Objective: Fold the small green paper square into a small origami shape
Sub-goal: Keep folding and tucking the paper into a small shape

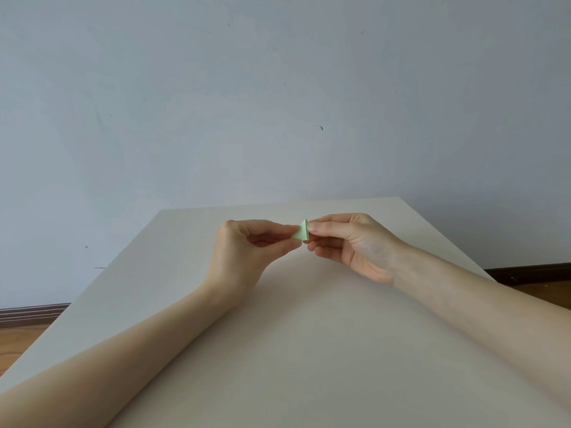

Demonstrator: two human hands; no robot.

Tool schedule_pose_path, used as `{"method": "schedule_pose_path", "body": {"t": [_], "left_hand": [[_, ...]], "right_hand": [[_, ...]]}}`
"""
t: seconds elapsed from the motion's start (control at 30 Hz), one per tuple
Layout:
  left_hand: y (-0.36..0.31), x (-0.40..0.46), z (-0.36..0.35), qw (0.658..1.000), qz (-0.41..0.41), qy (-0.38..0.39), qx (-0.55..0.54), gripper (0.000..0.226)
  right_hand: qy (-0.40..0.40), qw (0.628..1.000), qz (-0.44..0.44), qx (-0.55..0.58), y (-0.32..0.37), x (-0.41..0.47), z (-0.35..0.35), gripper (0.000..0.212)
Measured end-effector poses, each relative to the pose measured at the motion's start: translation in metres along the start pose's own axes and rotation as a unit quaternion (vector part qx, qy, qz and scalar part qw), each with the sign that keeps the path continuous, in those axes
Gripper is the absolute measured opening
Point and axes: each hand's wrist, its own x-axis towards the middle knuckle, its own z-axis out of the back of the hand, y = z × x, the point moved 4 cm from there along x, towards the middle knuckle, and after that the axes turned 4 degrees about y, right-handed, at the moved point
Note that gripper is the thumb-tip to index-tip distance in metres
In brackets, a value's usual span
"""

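Note:
A small pale green paper (302,232), folded into a little triangular shape with its tip pointing up, is held in the air above the far half of the table. My left hand (247,248) pinches its left lower corner between thumb and forefinger. My right hand (349,239) pinches its right edge with thumb and forefinger, the other fingers curled under. Fingertips hide part of the paper on both sides.
The off-white table (309,335) fills the lower view, and both forearms reach over it. Its far edge (278,203) stands near a pale blue-grey wall. Wooden floor (18,338) and dark skirting show to the left and right of the table.

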Motion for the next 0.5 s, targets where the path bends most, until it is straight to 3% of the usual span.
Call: {"method": "schedule_pose_path", "body": {"t": [0.5], "left_hand": [[-0.0005,0.0005,-0.0013,0.999,-0.003,0.007,-0.049,0.019]], "right_hand": [[0.008,0.996,-0.033,0.085,-0.0015,-0.0013,-0.0020,0.010]]}}
